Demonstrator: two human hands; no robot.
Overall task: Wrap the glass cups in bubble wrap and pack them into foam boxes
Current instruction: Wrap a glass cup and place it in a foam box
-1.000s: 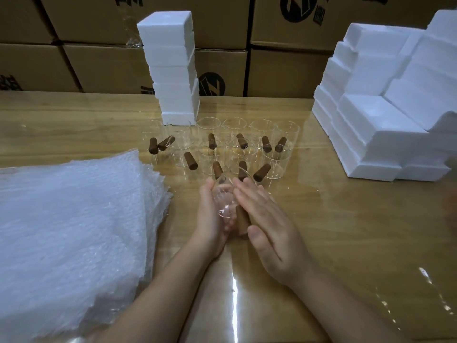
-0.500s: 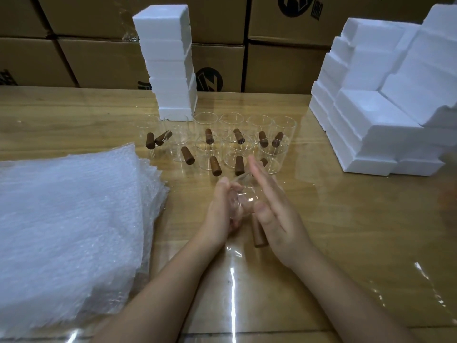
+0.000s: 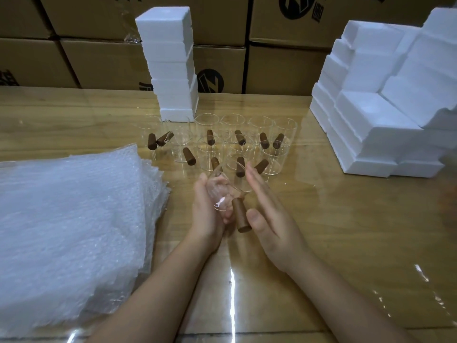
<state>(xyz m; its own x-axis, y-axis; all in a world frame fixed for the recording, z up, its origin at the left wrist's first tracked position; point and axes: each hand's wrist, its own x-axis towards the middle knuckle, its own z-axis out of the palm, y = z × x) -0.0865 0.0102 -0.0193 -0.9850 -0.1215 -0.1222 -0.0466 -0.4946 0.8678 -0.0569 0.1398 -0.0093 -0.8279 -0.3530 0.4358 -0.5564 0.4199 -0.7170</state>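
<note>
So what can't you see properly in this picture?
Head view only:
- Bubble wrap stack: cut off by the left edge.
- Foam box pile: runs past the right edge; insides not visible.
- Glass cups on the table: clear and overlapping, hard to count.
- Held glass cup: left side covered by the left hand.
- Brown blur at the right edge: cannot tell what.

Both forearms [image 3: 158, 288] are bare along all their visible length. The left grip [image 3: 206, 209] and the right grip [image 3: 274, 224] are bare too, fingers uncovered.
</note>
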